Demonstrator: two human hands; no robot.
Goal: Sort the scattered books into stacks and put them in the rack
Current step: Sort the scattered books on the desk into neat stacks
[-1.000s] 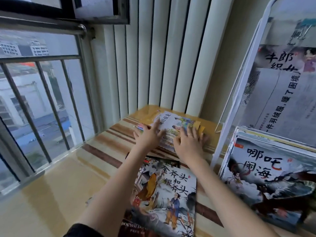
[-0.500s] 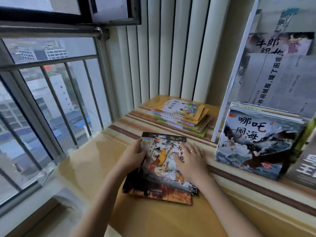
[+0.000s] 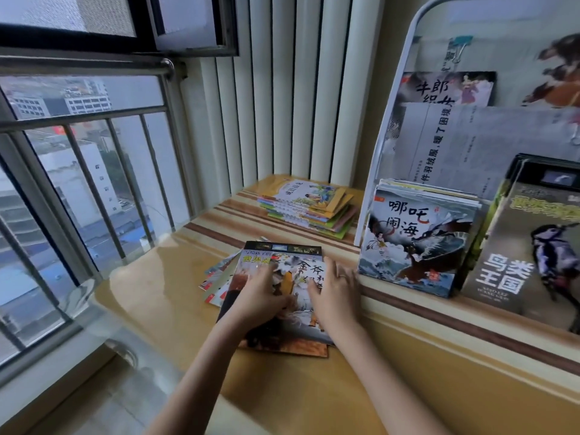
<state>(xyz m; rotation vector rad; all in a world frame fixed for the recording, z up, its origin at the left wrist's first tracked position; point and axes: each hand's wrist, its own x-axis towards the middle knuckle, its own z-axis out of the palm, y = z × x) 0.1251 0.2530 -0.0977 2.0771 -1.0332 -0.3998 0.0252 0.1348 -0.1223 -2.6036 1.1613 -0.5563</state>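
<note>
Resting flat on a loose pile of illustrated picture books [image 3: 284,309], both hands press down from above on the glossy yellow-and-brown striped surface [image 3: 175,296]. The left hand [image 3: 262,295] lies palm-down on the left half of the top cover, its fingers spread and open, clasping nothing. The right hand [image 3: 334,291] lies likewise on the right half, fingers splayed and open, a ring visible on one finger. Beneath the top book, several thinner books [image 3: 219,274] fan out to the left, their corners uneven.

Farther back, near the cream vertical blinds [image 3: 282,89], sits a squared stack of thin yellow and green paperbacks [image 3: 309,208], well apart from the hands.

To the right stands a white metal-framed book rack [image 3: 394,98]. Its front tier holds a row of upright books fronted by a dragon-and-waves cover [image 3: 414,243], and beside that a dark book with a woodpecker on the cover [image 3: 533,246]. Higher tiers carry further covers and a printed sheet.

At left, a barred window [image 3: 78,183] overlooks city buildings.
</note>
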